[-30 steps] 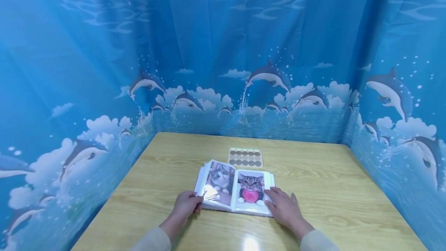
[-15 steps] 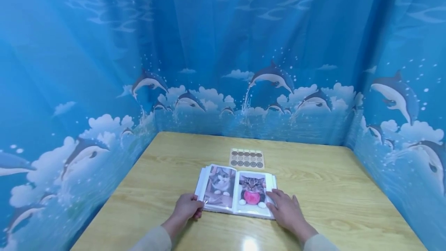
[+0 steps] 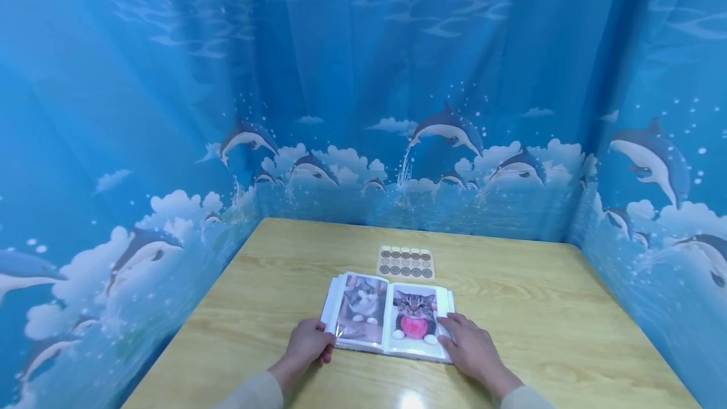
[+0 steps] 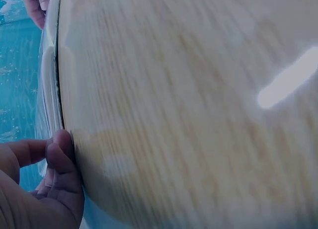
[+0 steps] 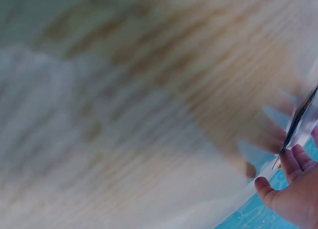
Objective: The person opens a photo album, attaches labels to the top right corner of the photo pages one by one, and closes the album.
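An open photo album (image 3: 389, 327) lies on the wooden table in the head view, with a grey-and-white cat photo (image 3: 361, 309) on its left page. The right page bears a tabby cat photo (image 3: 415, 314) with a pink ball shape. At the album's lower left edge, my left hand (image 3: 308, 341) pinches the pages between thumb and fingers. My right hand (image 3: 472, 347) rests its fairly straight fingers on the right page's outer edge. In the right wrist view the right thumb (image 5: 266, 189) stands apart from the album's edge.
Just behind the album lies a tan card (image 3: 406, 262) with rows of round brown and pale pieces. The wooden table (image 3: 250, 308) reaches back to blue curtains (image 3: 363, 81) printed with dolphins, which enclose it at the back and both sides.
The left page lies flatter, and the bright glare on its photo has mostly gone. Both hands keep their places on the album, while the head view has shifted slightly.
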A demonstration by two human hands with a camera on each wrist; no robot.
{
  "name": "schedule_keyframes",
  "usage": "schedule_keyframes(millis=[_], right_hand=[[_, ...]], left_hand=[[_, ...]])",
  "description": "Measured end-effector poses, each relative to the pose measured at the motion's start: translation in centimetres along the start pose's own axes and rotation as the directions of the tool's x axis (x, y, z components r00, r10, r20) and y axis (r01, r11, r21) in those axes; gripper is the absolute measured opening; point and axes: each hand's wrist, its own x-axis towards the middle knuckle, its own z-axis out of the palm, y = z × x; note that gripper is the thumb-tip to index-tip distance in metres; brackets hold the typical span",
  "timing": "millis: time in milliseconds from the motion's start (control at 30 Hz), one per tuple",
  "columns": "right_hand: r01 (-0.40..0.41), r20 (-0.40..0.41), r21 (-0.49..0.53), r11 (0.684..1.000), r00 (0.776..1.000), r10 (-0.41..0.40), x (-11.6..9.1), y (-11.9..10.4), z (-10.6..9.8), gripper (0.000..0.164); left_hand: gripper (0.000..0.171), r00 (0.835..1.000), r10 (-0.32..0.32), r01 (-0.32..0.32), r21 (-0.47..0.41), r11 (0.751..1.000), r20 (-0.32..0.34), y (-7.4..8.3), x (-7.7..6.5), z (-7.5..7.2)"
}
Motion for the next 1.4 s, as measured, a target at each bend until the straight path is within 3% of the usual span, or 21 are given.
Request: schedule_keyframes(millis=[167, 267, 400, 500, 633, 767, 933, 1233, 1400], right_hand=[[0.003, -0.008, 0.002, 1.0, 1.0, -0.003, -0.1, 0.2, 0.0, 0.041], [0.009, -0.013, 0.004, 1.0, 1.0, -0.009, 0.0, 0.3, 0.0, 0.041], [0.0, -0.008, 0.008, 1.0, 1.0, 0.0, 0.0, 0.4, 0.2, 0.041], [-0.005, -0.007, 0.005, 1.0, 1.0, 0.005, 0.0, 0.3, 0.3, 0.042], [0.002, -0.006, -0.002, 1.0, 1.0, -0.002, -0.1, 0.1, 0.2, 0.042], [0.013, 0.001, -0.015, 1.0, 1.0, -0.013, -0.3, 0.1, -0.3, 0.041], [0.014, 0.004, -0.012, 1.0, 1.0, -0.014, -0.5, 0.7, -0.8, 0.039], [0.027, -0.012, -0.031, 0.999, 1.0, -0.027, -0.2, 0.9, -1.6, 0.035], [0.02, -0.04, -0.078, 0.997, 0.999, -0.023, 0.3, 0.9, -2.1, 0.031]], left_hand=[[0.011, 1.0, 0.027, -0.026, 0.148, 0.989, -0.006, -0.2, 0.0, -0.1], [0.018, 0.996, 0.077, -0.061, 0.284, 0.957, -0.045, 0.0, -0.1, -0.3], [0.044, 0.981, 0.174, -0.118, 0.441, 0.89, -0.089, 0.3, 0.1, -0.7], [0.063, 0.965, 0.258, -0.193, 0.524, 0.83, -0.053, 0.4, 0.3, -1.0], [0.046, 0.936, 0.349, -0.309, 0.597, 0.74, 0.052, -0.1, 0.3, -1.2], [0.032, 0.902, 0.414, -0.398, 0.599, 0.695, 0.119, -0.7, -0.1, -1.2], [0.03, 0.885, 0.439, -0.44, 0.593, 0.674, 0.157, -0.5, -0.5, -0.9], [0.022, 0.897, 0.4, -0.427, 0.607, 0.67, 0.189, 0.7, -0.5, -0.8], [0.017, 0.901, 0.379, -0.429, 0.578, 0.695, 0.212, 1.5, -0.2, -1.0]])
